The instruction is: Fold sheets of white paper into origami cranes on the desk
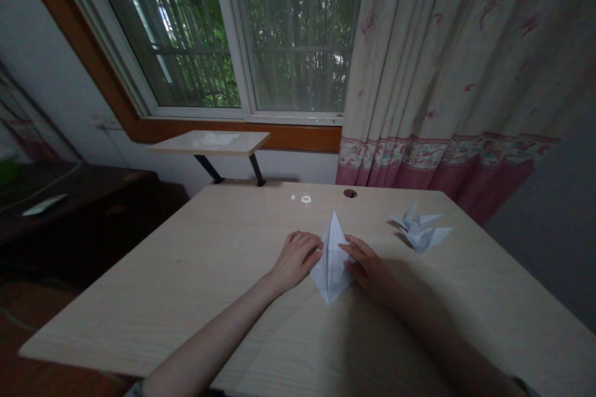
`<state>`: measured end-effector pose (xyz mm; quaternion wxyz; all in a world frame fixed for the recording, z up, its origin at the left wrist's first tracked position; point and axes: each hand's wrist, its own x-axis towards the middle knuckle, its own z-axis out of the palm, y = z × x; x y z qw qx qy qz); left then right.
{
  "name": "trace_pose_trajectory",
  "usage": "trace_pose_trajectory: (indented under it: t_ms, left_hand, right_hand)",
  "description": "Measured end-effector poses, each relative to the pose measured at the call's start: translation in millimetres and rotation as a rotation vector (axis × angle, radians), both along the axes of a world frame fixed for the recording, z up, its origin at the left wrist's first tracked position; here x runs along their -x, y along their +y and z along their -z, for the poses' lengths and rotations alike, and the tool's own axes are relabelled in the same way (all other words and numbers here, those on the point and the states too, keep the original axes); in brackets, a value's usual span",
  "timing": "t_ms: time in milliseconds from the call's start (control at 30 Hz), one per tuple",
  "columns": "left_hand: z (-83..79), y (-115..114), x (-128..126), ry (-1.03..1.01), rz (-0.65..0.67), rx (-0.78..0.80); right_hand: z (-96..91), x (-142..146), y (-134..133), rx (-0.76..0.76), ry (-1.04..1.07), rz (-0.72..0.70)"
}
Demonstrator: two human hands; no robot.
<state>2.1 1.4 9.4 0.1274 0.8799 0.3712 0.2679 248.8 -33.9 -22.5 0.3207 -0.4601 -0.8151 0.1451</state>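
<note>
A white sheet of paper [333,270], folded into a long kite shape with a centre crease, lies on the table with one narrow point facing away from me. My left hand [295,258] grips its left edge, with the fingers curled together and the thumb near the fold. From the other side my right hand [367,267] holds the right edge, its fingertips on the paper's upper face. Two folded paper cranes [420,232] sit close together farther right, beyond my right hand.
The pale wooden table [223,260] has a round cable hole [350,193] near its back edge. A small raised shelf [186,146] at the back left carries some white paper [216,139]. Behind are a barred window and a curtain [419,74]. A dark cabinet [116,189] stands left.
</note>
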Motion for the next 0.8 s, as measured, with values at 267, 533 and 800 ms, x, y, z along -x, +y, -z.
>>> trace_pose_trajectory:
  t_ms: [267, 533, 800]
  left_hand:
    - [5.1, 1.1, 1.8, 0.032, 0.012, -0.051]
    - [7.6, 1.8, 2.3, 0.038, 0.015, -0.074]
    - [4.1, 0.6, 1.4, -0.068, -0.022, 0.032]
  right_hand:
    - [2.0, -0.2, 0.6, -0.044, 0.030, -0.016]
    - [1.8, -0.3, -0.2, -0.041, 0.026, -0.018]
    - [-3.5, 2.4, 0.3, -0.048, 0.095, -0.035]
